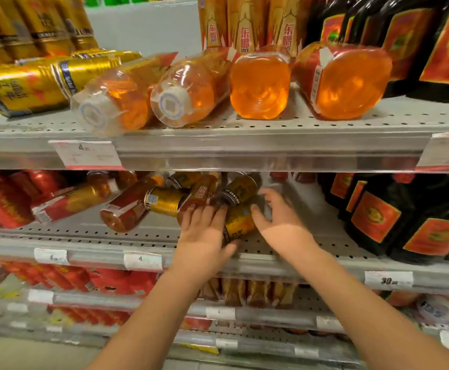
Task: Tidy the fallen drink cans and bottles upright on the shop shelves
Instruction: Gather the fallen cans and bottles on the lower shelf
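Observation:
On the middle shelf point(90, 231) lies a jumble of fallen drinks: amber bottles with red labels point(127, 206), a gold can point(164, 200) and dark gold cans point(240, 190). One dark gold can point(240, 222) lies between my hands. My left hand point(204, 231) rests with straight fingers on a fallen bottle point(200, 193), its thumb under that can's near end. On the can's right side, my right hand point(279, 220) has its fingers spread and its thumb touching the can. On the upper shelf point(218, 129), orange bottles point(260, 86) and gold cans point(28, 89) lie on their sides.
Large black bottles with red labels point(378, 217) stand upright at the right on both shelves. Red cans point(2, 204) fill the middle shelf's left end. Upright gold cans point(39, 25) and bottles stand behind the fallen ones above. Price tags point(87, 154) line the shelf edges.

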